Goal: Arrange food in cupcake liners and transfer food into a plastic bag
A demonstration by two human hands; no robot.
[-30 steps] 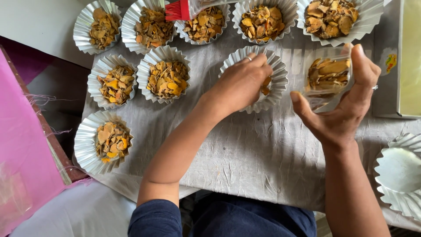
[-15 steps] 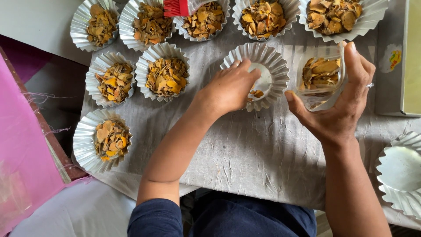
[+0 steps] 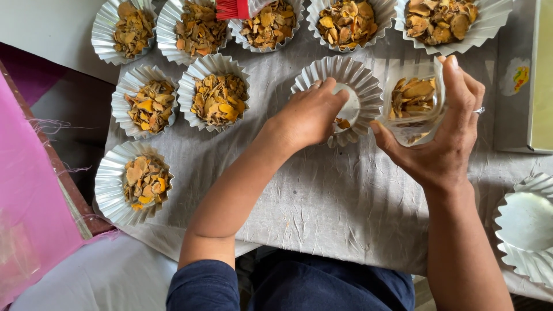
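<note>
My left hand (image 3: 308,115) lies over the near rim of a silver fluted foil cup (image 3: 360,75), fingers curled in. The cup holds only a few yellow-orange dried chips (image 3: 343,123), which show under my fingertips. Whether my fingers pinch any chips is hidden. My right hand (image 3: 449,141) grips a clear glass (image 3: 415,101) filled with the same dried chips. It holds the glass just right of that cup, close to its rim.
Several fluted foil cups filled with chips (image 3: 219,98) stand along the back and left of the grey crinkled sheet (image 3: 322,196). Empty foil cups (image 3: 527,230) sit at the right edge. A red brush-like thing (image 3: 233,8) is at the top, pink cloth (image 3: 29,196) at the left.
My left hand has drawn back from the cup's middle to its near rim, leaving a few chips inside. My right hand has brought the glass slightly left, closer to the cup.
</note>
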